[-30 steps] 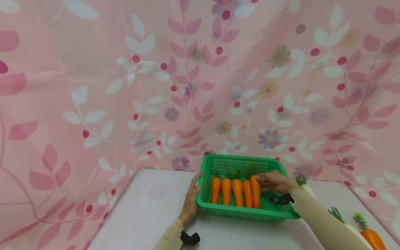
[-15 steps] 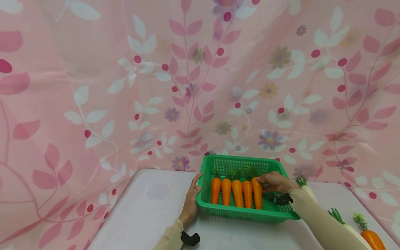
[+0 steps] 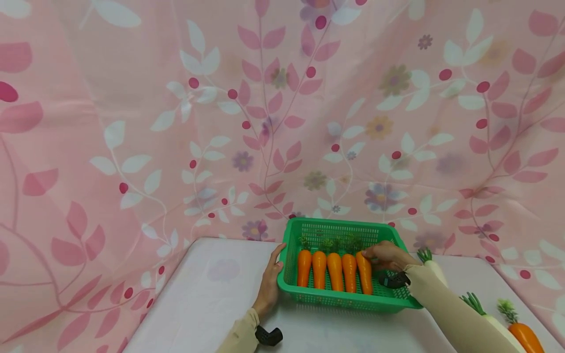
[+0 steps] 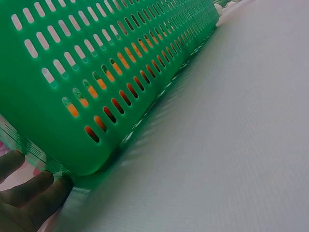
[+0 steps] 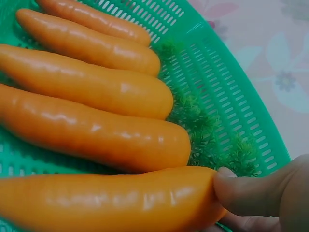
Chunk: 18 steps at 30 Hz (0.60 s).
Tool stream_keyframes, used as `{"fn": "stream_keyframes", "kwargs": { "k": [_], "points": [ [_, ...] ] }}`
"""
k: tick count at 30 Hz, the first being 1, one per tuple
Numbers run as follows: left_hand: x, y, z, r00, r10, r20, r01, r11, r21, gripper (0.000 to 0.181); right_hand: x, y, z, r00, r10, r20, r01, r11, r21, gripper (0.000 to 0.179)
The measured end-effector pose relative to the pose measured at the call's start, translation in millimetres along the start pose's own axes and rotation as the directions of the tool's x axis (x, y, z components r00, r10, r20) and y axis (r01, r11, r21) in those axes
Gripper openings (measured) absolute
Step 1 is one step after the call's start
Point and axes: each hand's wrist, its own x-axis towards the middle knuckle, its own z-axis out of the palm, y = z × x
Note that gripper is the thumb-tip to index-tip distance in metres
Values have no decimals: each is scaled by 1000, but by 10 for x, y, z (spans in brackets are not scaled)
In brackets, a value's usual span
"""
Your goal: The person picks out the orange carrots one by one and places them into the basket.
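Inside a green plastic basket lies a row of several orange carrots with leafy green tops. The right hand reaches in over the right side and pinches the rightmost carrot near its leafy end; in the right wrist view the thumb lies on top and the other fingers are mostly hidden. That carrot leans slightly away from its neighbour at the tip. At the basket's left end the left hand rests against the rim and outer wall; its fairly straight fingers touch the basket in the left wrist view.
Right of the basket, a white radish with green stalks, another white radish and a carrot lie on the white table. A pink floral curtain hangs right behind the table.
The lower tip of the rightmost carrot has shifted right, away from the others, with the right hand still pinching its top. The left hand and basket stay in place.
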Motion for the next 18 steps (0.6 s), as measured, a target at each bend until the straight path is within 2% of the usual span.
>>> {"fn": "stream_keyframes", "kwargs": {
  "k": [6, 18],
  "points": [
    [-2, -3, -1, 1000, 10, -1, -10, 1000, 0, 54, -1, 8, 11, 1000, 0, -9, 0, 1000, -13, 47],
    [-11, -6, 2, 1000, 13, -1, -13, 1000, 0, 54, 11, 8, 19, 999, 44, -20, -47, 992, -120, 45]
  ]
}}
